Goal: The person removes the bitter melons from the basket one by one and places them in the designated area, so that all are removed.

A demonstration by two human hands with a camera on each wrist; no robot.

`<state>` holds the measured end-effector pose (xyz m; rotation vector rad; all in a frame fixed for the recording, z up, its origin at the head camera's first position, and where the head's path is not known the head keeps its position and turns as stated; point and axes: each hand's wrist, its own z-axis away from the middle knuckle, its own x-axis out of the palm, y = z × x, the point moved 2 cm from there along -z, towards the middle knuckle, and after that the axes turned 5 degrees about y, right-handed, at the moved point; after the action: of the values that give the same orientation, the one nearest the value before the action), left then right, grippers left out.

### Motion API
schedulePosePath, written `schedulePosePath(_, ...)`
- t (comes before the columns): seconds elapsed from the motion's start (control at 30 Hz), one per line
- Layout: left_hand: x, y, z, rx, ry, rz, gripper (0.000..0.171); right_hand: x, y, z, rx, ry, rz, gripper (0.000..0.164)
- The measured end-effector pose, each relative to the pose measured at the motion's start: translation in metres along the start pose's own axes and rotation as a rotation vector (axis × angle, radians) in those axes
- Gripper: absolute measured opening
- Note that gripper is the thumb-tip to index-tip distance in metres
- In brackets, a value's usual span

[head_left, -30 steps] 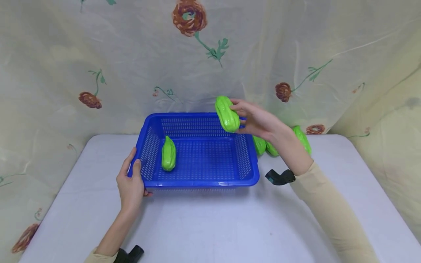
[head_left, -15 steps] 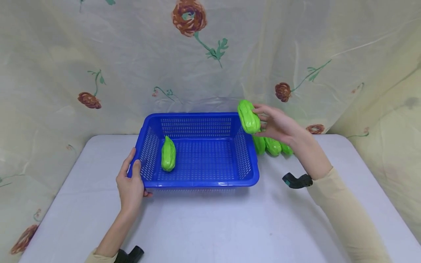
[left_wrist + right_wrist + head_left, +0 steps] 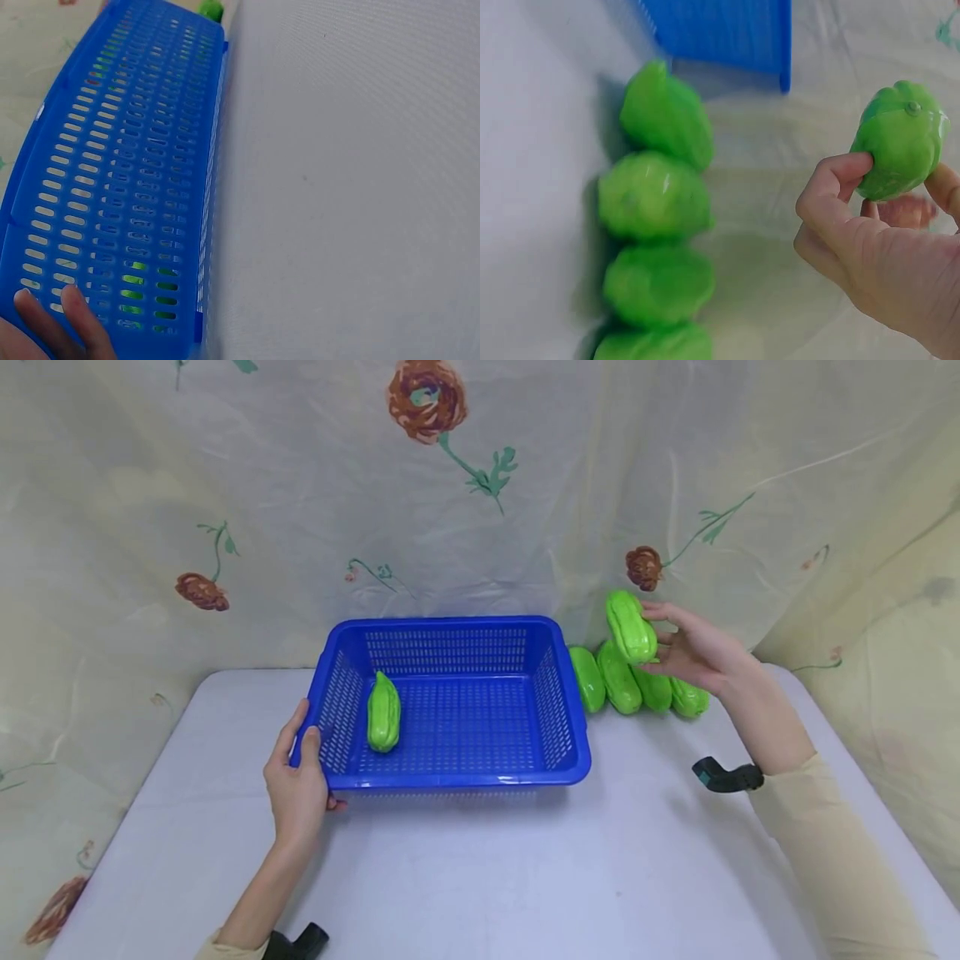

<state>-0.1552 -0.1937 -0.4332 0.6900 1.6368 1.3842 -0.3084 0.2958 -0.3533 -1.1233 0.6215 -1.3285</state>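
In the head view my left hand grips the blue plastic basket at its front left corner, its thumb on the rim. Fingers lie against the perforated side in the left wrist view. One glossy green, ridged vegetable lies inside, towards the left. My right hand holds another green ridged vegetable in the air right of the basket, pinched between thumb and fingers. Below it, several similar green vegetables lie side by side on the table, close to the basket's right side.
The table has a white cover. Behind it hangs a pale curtain with printed flowers. A black wrist camera mount sticks out from the right sleeve, another from the left.
My right hand has moved right, carrying the green vegetable from over the basket's right rim to above the row. More of the row now shows. The left hand and basket stay in place.
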Motion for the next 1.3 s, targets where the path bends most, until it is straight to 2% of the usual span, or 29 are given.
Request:
schedulePosePath(0.27,0.000,0.000,-0.001,0.012,-0.003,0.016,0.049,-0.053,0.004,0.006,0.040,0.050,-0.028,0.078)
schedulePosePath(0.5,0.000,-0.001,-0.001,0.004,-0.014,0.018,0.050,-0.088,0.010,0.008,0.045,0.071,-0.099,0.031)
schedulePosePath(0.6,0.000,-0.001,-0.001,0.004,-0.013,0.011,0.050,-0.099,0.014,0.010,0.041,0.078,-0.103,0.020)
schedulePosePath(0.93,0.000,0.000,-0.001,-0.004,-0.006,0.020,0.049,-0.138,0.028,0.016,0.033,0.103,-0.116,0.017)
schedulePosePath(1.3,0.000,-0.001,0.000,0.001,-0.001,-0.014,0.049,-0.168,0.046,0.012,0.118,0.173,-0.147,0.014)
